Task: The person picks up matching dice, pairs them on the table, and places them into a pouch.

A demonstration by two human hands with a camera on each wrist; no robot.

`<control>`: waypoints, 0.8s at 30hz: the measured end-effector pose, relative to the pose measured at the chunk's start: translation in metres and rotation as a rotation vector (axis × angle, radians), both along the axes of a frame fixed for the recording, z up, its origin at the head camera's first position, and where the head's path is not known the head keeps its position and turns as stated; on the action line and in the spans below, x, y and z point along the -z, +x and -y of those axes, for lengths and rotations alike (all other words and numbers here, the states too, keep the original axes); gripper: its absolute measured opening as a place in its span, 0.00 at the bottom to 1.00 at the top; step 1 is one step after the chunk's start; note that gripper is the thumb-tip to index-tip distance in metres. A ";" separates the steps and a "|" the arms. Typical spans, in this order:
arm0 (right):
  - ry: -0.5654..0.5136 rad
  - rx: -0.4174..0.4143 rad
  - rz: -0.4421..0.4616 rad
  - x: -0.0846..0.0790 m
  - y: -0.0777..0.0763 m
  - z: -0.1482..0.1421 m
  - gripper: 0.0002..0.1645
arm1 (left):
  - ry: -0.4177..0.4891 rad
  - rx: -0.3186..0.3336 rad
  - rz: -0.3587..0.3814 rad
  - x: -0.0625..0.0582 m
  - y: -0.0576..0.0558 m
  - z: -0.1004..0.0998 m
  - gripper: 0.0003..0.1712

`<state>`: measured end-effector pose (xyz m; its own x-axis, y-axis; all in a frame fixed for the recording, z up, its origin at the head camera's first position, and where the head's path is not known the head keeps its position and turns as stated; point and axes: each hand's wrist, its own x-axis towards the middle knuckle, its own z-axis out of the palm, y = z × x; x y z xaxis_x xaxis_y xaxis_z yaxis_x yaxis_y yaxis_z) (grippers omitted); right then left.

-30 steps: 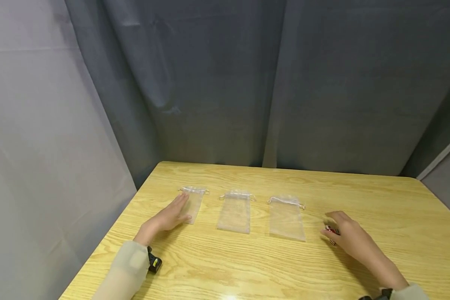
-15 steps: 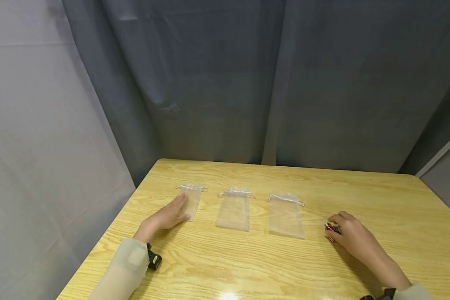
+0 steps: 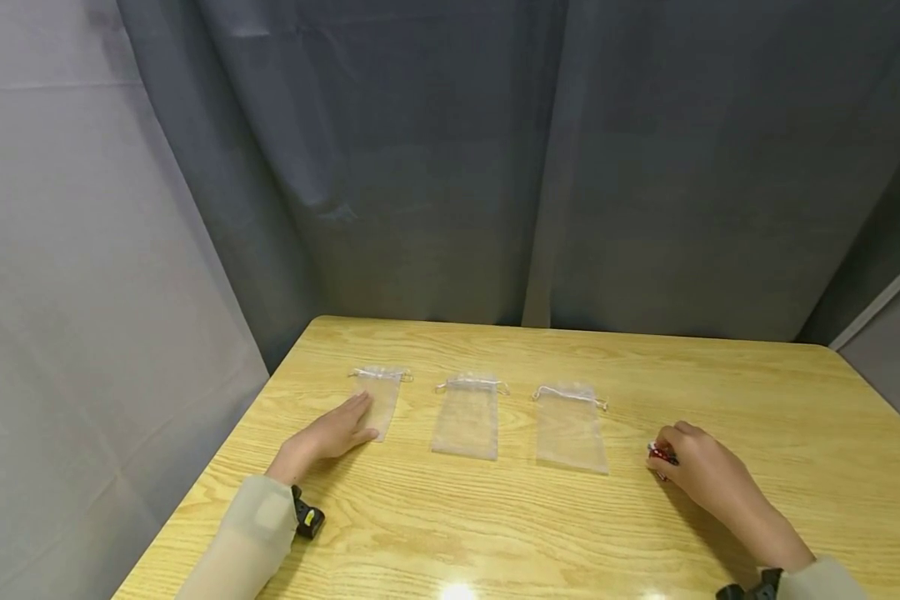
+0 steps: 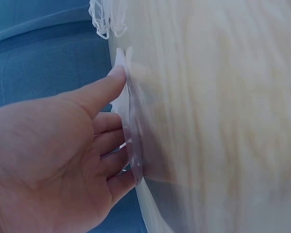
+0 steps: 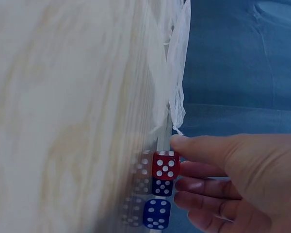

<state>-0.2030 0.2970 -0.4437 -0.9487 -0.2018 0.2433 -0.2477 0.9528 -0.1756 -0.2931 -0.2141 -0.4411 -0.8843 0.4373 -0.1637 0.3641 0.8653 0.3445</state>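
Three sheer white drawstring pouches lie flat in a row in the head view: the left pouch [image 3: 385,408], the middle pouch [image 3: 467,421] and the right pouch [image 3: 570,433]. My left hand [image 3: 336,430] rests on the left pouch with fingers extended; its thumb and fingertips touch the fabric in the left wrist view. Right of the row, my right hand [image 3: 708,475] has thumb and curled fingers at a small cluster of dice. The right wrist view shows a red die [image 5: 166,165] between thumb and index finger, a dark blue die [image 5: 162,187] beside it, and a blue die [image 5: 157,212] below.
A wood-grain table [image 3: 420,517] carries everything. Behind it hangs a dark grey curtain [image 3: 420,167], and a pale cloth [image 3: 82,292] hangs along the left side. A black wrist camera [image 3: 309,518] is strapped at the left sleeve.
My right thumb and fingers have drawn closer together around the dice. My left hand stays on the left pouch, and the pouches keep their places.
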 end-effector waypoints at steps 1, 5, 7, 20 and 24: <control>0.008 -0.003 -0.006 0.000 0.000 0.001 0.14 | 0.002 -0.001 0.000 0.000 0.000 -0.001 0.39; 0.026 -0.014 -0.008 -0.001 -0.002 0.004 0.13 | 0.002 -0.014 0.004 0.000 0.002 -0.003 0.39; 0.033 -0.021 -0.010 -0.001 -0.002 0.006 0.13 | 0.001 -0.015 -0.001 -0.001 0.002 -0.003 0.39; 0.033 -0.045 0.081 -0.001 -0.003 0.008 0.15 | -0.014 -0.017 -0.010 0.000 0.001 -0.002 0.39; 0.037 -0.052 0.071 0.001 -0.003 0.007 0.14 | -0.012 -0.025 -0.006 0.000 0.001 -0.001 0.39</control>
